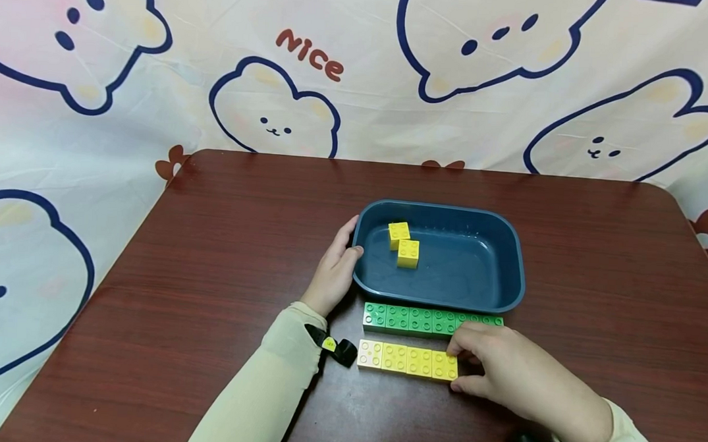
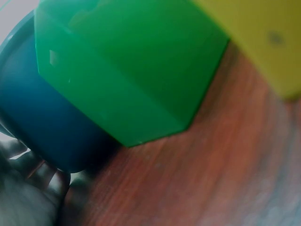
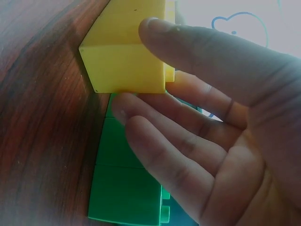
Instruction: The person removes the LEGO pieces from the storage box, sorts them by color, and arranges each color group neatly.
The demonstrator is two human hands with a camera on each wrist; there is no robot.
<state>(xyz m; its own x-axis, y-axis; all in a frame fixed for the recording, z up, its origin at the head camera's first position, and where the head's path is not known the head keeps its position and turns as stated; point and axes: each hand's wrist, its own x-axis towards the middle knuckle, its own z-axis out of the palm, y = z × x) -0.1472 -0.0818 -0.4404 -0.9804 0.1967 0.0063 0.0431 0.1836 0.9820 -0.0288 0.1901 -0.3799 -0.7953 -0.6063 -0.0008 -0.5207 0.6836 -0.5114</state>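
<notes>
My right hand (image 1: 510,369) pinches the right end of a row of yellow building blocks (image 1: 407,360), thumb on the near side and fingers on the far side. In the right wrist view the thumb lies against the end yellow block (image 3: 124,68). Behind that row, a longer row of green building blocks (image 1: 409,320) runs parallel, partly covered by my right hand. At the left end of a blue tray (image 1: 439,300), my left hand (image 1: 334,266) grips the rim, with the thumb near the top edge. Two loose yellow blocks (image 1: 408,254) lie inside the tray, touching or nearly so.
Everything stands on a dark brown wooden table (image 1: 259,210). A cartoon-printed cloth (image 1: 364,116) hangs behind the table and along its sides. A black wrist camera (image 1: 345,352) on the left sleeve sits close to the yellow row's left end.
</notes>
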